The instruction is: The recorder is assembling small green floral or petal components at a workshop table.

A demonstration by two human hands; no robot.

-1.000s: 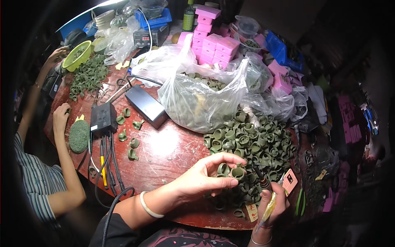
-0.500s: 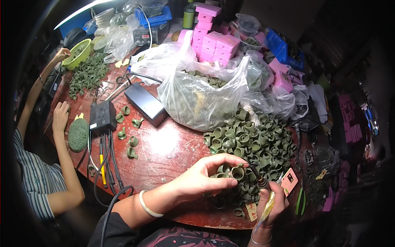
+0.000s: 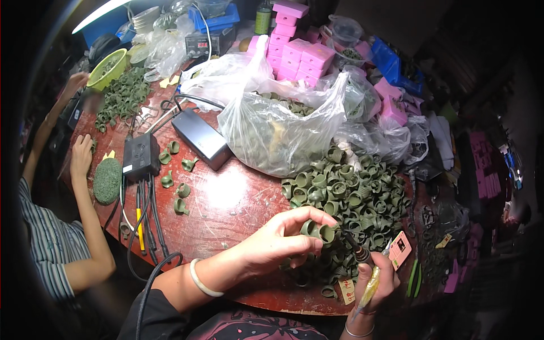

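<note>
Between the thumb and fingers of my left hand [image 3: 277,241] is a green wax-like ring [image 3: 327,234], its round opening facing up. My right hand [image 3: 378,283] grips a pen-shaped tool [image 3: 361,253] with a dark, thin tip pointing at the ring's right side; whether the tip touches it I cannot tell. A second slim tool with a yellow wrapped handle [image 3: 369,288] also lies in my right hand. Just beyond and beneath both hands spreads a big heap of similar green rings [image 3: 362,195].
A clear plastic bag [image 3: 277,139] of green pieces stands behind the heap. Left of it are a black power adapter [image 3: 201,139], a black box with cables [image 3: 141,156] and several loose rings. Pink blocks [image 3: 306,59] stack at the back. A co-worker's hand [image 3: 82,156] rests at left.
My left fingers have turned and shifted the ring slightly, so more of its opening shows. The tool's tip sits a little lower. The co-worker's far hand has moved near the yellow-green bowl.
</note>
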